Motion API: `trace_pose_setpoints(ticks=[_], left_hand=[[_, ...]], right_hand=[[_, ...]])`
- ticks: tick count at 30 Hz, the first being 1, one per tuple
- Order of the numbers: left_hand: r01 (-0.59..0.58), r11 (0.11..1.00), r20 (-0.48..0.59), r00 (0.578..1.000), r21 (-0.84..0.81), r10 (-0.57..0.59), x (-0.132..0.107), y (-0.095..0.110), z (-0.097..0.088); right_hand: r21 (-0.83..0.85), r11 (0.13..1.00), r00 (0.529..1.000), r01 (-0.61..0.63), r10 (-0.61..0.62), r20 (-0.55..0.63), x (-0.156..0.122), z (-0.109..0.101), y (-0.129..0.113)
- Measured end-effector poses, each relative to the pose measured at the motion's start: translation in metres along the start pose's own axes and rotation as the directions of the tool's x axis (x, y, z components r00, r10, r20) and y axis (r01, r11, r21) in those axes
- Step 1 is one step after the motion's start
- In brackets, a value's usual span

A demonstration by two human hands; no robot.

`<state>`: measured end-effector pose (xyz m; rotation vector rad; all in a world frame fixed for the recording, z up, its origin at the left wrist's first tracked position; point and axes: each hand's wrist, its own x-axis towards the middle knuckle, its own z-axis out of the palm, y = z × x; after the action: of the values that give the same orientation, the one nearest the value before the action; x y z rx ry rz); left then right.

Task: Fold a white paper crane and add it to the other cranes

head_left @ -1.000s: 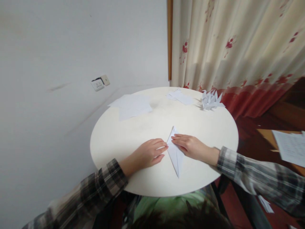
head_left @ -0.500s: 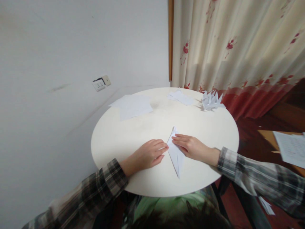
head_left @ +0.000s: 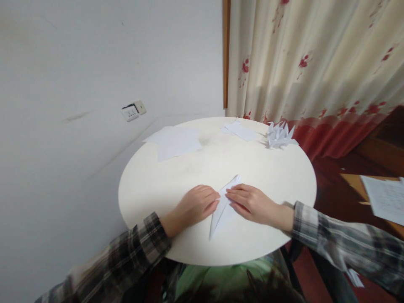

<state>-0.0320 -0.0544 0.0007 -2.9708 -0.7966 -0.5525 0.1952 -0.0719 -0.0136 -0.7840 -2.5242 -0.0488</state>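
Note:
A white sheet of folded paper (head_left: 221, 212), shaped like a narrow kite with a crease down its length, lies slanted on the round white table (head_left: 151, 168). My left hand (head_left: 199, 205) is at its left edge, fingers bent together, with the paper's edge at the fingertips. From the other side my right hand (head_left: 254, 203) grips the paper, its fingers on the upper half and the thumb lower at the right edge. The hands cover part of the paper's middle, and the fingertips nearly meet over it.
Large white sheets (head_left: 176, 141) lie at the table's back left. Smaller paper pieces (head_left: 239, 130) are at the back, beside a cluster of pointed folded paper figures (head_left: 280, 135). A wooden surface with a written sheet (head_left: 383, 198) stands at right. Wall and curtain (head_left: 303, 84) border the table.
The folded paper has turned, its near point swinging left and its far point right. Both hands have stayed on it, with the right hand slightly nearer to me.

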Motion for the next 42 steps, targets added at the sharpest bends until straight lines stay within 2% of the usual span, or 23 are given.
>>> trace_pose_setpoints(ticks=[3, 6, 8, 11, 12, 16, 23, 27, 30, 35, 39, 42], left_hand=[[0.074, 0.995, 0.024, 0.997, 0.073, -0.076, 0.002, 0.003, -0.002], [0.048, 0.992, 0.058, 0.997, 0.113, -0.055, 0.002, 0.001, -0.001], [-0.011, 0.993, 0.078, 0.997, 0.117, 0.002, 0.001, -0.004, 0.002], [-0.088, 0.989, 0.085, 0.993, 0.122, 0.078, 0.000, -0.012, 0.008], [-0.108, 0.988, 0.100, 0.990, 0.113, 0.096, 0.000, -0.014, 0.009], [-0.148, 0.986, 0.101, 0.985, 0.072, 0.140, 0.002, -0.014, 0.012], [0.032, 0.998, 0.037, 0.999, -0.058, -0.030, -0.004, -0.005, 0.014], [0.017, 0.993, 0.096, 0.995, -0.113, -0.006, -0.005, -0.009, 0.017], [0.023, 0.991, 0.124, 0.992, -0.133, -0.006, -0.005, -0.010, 0.018], [0.007, 0.987, 0.093, 0.996, -0.162, 0.008, -0.006, -0.011, 0.019], [0.057, 0.981, 0.059, 0.997, -0.185, -0.047, -0.007, -0.010, 0.018], [0.080, 0.981, 0.019, 0.997, -0.179, -0.078, -0.007, -0.008, 0.018]], right_hand=[[0.035, 0.999, 0.999, 0.016, -0.017, 0.040, 0.001, -0.005, -0.016], [0.115, 0.993, 0.993, 0.034, -0.047, 0.106, 0.001, -0.014, -0.021], [0.201, 0.979, 0.990, 0.044, -0.070, 0.123, -0.001, -0.022, -0.015], [0.224, 0.974, 0.999, -0.045, 0.045, 0.004, -0.013, -0.031, 0.003], [0.224, 0.973, 0.998, -0.060, 0.058, 0.014, -0.017, -0.033, 0.009], [0.205, 0.979, 0.996, 0.019, -0.038, 0.086, -0.029, -0.029, 0.024], [0.111, 0.990, 0.992, 0.090, -0.099, 0.082, -0.023, -0.021, 0.023], [0.118, 0.987, 0.991, 0.106, -0.115, 0.075, -0.024, -0.021, 0.022], [0.156, 0.986, 0.993, 0.064, -0.078, 0.085, -0.023, -0.019, 0.020], [0.162, 0.984, 0.989, 0.073, -0.092, 0.114, -0.015, -0.012, 0.015], [0.135, 0.982, 0.983, 0.133, -0.147, 0.106, -0.012, -0.009, 0.013], [0.116, 0.986, 0.987, 0.121, -0.131, 0.088, -0.011, -0.011, 0.013]])
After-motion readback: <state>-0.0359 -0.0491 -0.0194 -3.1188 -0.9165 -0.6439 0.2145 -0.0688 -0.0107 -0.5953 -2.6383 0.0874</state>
